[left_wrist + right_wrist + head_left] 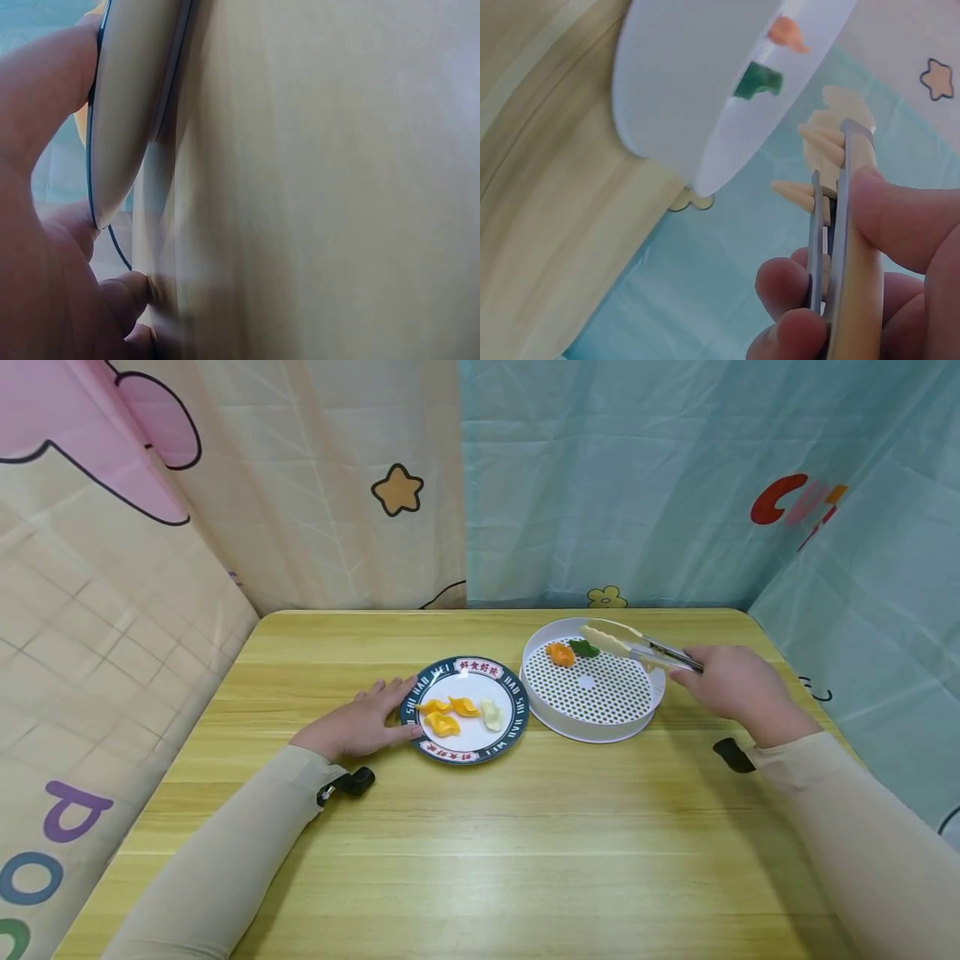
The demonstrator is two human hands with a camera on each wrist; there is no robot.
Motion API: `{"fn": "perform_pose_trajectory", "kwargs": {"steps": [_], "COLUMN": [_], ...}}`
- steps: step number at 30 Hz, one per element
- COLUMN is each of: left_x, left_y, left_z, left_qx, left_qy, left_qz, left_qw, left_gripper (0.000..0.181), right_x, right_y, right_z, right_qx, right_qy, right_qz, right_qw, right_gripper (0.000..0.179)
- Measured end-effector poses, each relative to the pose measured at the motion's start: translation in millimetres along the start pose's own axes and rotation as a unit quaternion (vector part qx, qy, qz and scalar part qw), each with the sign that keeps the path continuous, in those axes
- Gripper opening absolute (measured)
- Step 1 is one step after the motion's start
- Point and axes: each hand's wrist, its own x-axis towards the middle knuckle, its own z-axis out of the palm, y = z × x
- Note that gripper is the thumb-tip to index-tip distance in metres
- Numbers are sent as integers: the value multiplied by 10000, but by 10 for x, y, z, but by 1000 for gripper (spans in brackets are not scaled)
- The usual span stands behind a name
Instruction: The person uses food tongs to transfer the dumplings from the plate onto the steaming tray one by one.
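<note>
My left hand (367, 720) rests at the left rim of a round plate (465, 757) with a dark patterned border. Its thumb (56, 82) and index finger touch the rim, while other fingertips reach the tabletop. Three yellow dumplings (442, 724) and a whitish dumpling (492, 715) lie on the plate. Metal tongs (660, 653) with cream tips are gripped in my right hand (738, 687). Their parted tips hang over a white perforated steamer tray (592, 731), with nothing between them. Inside it, an orange dumpling (559, 654) sits beside a green one (584, 648), near the back.
Plate and tray stand side by side on a wooden table (480, 852). Printed curtains (600, 485) hang along the table's back edge and both sides. A black strap (352, 782) shows at the left wrist, another (733, 755) at the right.
</note>
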Motion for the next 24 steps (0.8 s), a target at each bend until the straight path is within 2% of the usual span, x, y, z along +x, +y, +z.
{"fn": "perform_pose_trajectory", "kwargs": {"steps": [3, 11, 20, 24], "left_x": [2, 21, 18, 17], "left_y": [-5, -25, -26, -31], "left_z": [3, 19, 26, 28], "left_qx": [2, 19, 68, 64], "left_qy": [-9, 25, 40, 43], "left_qz": [10, 77, 31, 39], "left_qw": [10000, 10000, 10000, 10000], "left_gripper": [105, 106, 106, 105], "right_x": [-40, -192, -367, -420], "right_y": [-66, -376, -735, -860], "right_z": [-23, -50, 34, 122], "right_qx": [246, 725, 512, 268], "right_qy": [152, 183, 119, 164], "right_qz": [-118, -519, -1220, -1448], "right_qw": [9995, 9958, 9911, 9890], "right_gripper": [36, 40, 50, 37]}}
